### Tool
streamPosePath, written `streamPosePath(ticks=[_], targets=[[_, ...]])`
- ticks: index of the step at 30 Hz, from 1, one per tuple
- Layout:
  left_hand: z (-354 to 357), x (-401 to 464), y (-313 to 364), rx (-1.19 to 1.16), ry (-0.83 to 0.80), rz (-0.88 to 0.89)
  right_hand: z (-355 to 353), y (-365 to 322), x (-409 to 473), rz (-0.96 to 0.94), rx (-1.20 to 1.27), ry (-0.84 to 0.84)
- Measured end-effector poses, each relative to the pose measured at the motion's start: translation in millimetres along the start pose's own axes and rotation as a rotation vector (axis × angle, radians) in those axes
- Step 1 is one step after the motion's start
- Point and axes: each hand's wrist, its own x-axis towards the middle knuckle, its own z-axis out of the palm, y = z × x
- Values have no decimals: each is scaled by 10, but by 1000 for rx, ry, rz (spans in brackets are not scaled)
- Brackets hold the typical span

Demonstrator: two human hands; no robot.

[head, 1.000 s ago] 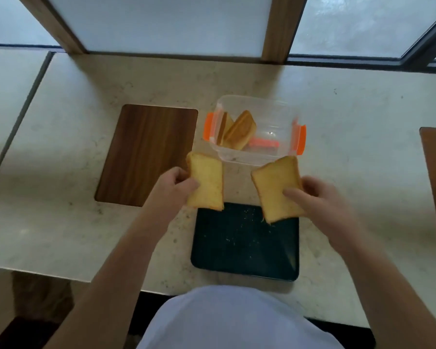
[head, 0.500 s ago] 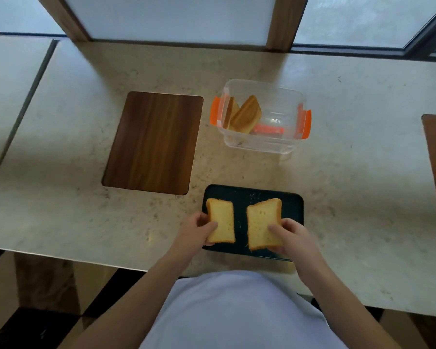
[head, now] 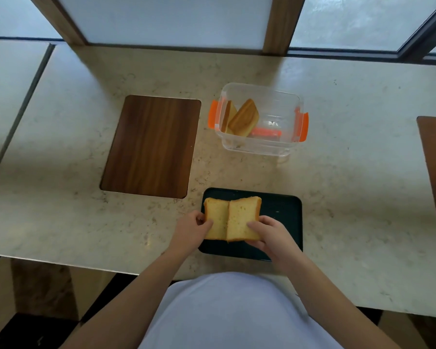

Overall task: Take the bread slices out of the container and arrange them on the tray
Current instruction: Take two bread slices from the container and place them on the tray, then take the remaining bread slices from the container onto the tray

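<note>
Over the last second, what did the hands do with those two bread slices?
The left hand and right hand carried their slices from in front of the container down onto the tray, then brought them together: the left slice and right slice now touch, the right one seemingly overlapping. Both hands still grip. Two slices stay in the container.

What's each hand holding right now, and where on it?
The left hand pinches the left bread slice at its left edge; the right hand grips the right bread slice at its lower right corner.
</note>
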Motion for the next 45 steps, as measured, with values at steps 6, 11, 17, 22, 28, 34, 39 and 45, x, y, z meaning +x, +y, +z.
streamPosePath(ticks=[6, 11, 17, 22, 28, 34, 39, 45], targets=[[-71, 13, -39, -13, 6, -45, 134, 33, 160, 79, 74, -65], [-156, 9, -32, -5, 72, -55, 215, 96, 284, -55, -717, 133], [-227, 75, 230, 30, 5, 36, 99, 82, 338, -70, -927, 106], [-424, 306, 919, 84, -24, 213, -52, -410, 446, -159, -988, 109], [-759, 729, 1881, 86, 82, 396, 65, -1706, 527, -465, -635, 160], [-757, 1032, 2214, 39, 132, 319, 219, -2488, 1052, -370, -524, 211], [-614, 1173, 2287, -319, 116, 53, 269, -2482, 1569, -134, -382, 262], [-493, 1198, 2471, -473, 76, 37, 381, -2435, 1792, -66, -332, 338]])
